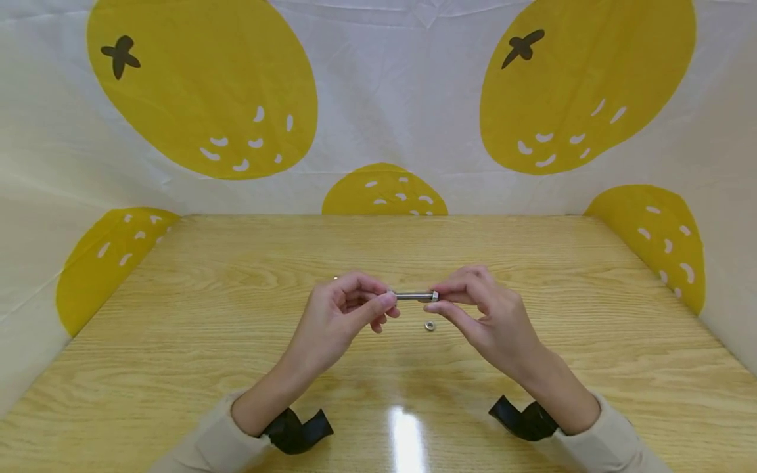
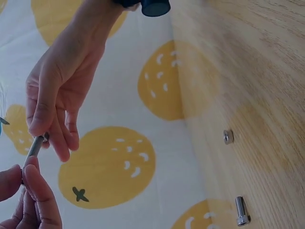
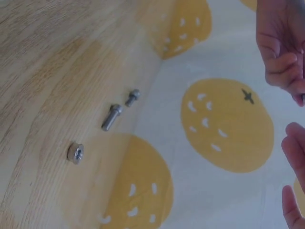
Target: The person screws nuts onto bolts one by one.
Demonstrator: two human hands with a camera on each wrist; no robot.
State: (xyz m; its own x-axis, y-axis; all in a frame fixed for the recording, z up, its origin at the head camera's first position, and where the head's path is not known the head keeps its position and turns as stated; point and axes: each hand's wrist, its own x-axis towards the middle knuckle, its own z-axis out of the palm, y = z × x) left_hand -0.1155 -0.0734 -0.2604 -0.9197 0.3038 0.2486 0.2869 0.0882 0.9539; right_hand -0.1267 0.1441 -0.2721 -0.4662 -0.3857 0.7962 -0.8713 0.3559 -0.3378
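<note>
Both hands hold a slim silver bolt (image 1: 414, 296) level between them, above the table. My left hand (image 1: 340, 315) pinches its left end between thumb and forefinger, and the fingertips cover that end. At the other end, the thumb and fingers of my right hand (image 1: 493, 315) pinch a wider metal piece (image 1: 435, 296); I cannot tell whether it is a nut or the bolt's head. Below the right fingertips, a round nut (image 1: 430, 326) lies on the table. The left wrist view shows the bolt's shank (image 2: 35, 147) running between both sets of fingers.
On the wooden table (image 1: 207, 368), a socket-head bolt (image 3: 112, 117) and a smaller bolt (image 3: 133, 97) lie beyond the nut in the right wrist view. The left hand mostly hides them in the head view. White cloth (image 1: 390, 98) with yellow fruit prints surrounds the table's back and sides.
</note>
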